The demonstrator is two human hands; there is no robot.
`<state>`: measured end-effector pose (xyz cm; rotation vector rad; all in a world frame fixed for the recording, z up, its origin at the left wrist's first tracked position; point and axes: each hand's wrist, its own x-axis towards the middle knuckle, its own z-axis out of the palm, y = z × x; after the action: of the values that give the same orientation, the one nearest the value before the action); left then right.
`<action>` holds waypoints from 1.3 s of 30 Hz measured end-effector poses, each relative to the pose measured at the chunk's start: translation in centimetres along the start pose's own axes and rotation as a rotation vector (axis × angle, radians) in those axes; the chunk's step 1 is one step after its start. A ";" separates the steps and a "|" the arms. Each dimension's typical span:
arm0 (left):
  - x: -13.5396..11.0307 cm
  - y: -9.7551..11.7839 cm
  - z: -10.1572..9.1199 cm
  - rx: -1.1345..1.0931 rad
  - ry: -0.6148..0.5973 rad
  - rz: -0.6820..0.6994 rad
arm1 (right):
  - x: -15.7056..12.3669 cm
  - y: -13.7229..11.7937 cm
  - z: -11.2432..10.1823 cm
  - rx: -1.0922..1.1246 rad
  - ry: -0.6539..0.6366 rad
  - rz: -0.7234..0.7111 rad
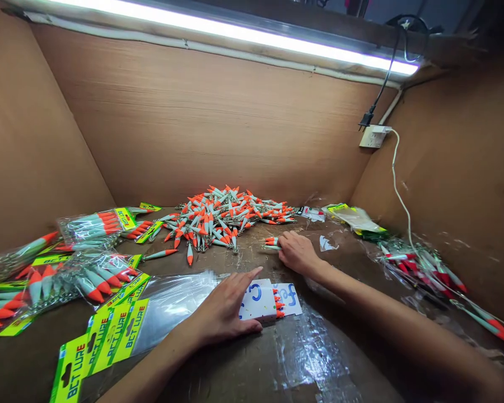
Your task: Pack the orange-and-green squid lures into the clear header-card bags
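My left hand [224, 310] lies flat with fingers stretched out on a small white box [262, 299] with blue letters; orange lure tips stick out of its right end. My right hand [296, 253] is farther back, fingers closed round a few white-and-orange lures [272, 242] at the edge of a big loose pile of the same lures [220, 215]. A stack of clear bags with green "BCT LURE" header cards [109, 336] lies just left of my left hand.
Filled lure bags [79, 274] are heaped along the left. More packed bags [424, 268] and empty plastic lie at the right. Brown board walls enclose the bench. A socket [373, 136] with a white cable hangs at the right corner under a strip light.
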<state>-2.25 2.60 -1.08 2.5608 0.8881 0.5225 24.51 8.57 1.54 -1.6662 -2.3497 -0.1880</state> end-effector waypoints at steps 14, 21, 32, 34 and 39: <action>0.1 0.2 0.0 0.003 0.002 -0.040 | -7.3 0.2 -1.2 0.417 -0.188 -0.142; 0.3 0.3 0.3 -0.003 0.044 -0.045 | -5.3 -2.2 1.7 0.728 -0.091 -0.121; 0.3 0.4 0.6 -0.058 0.049 -0.004 | -5.6 -3.0 1.6 0.657 0.055 -0.189; 0.0 0.3 -0.8 -0.066 0.032 -0.012 | -5.8 -4.2 0.8 0.586 0.075 -0.250; -3.8 -2.9 -7.6 0.135 -0.056 -0.375 | -6.1 -7.5 -0.7 0.453 -0.197 -0.426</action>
<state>-10.00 3.98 3.32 2.4225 1.3839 0.2855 19.43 0.32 0.86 -1.0059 -2.6090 0.4223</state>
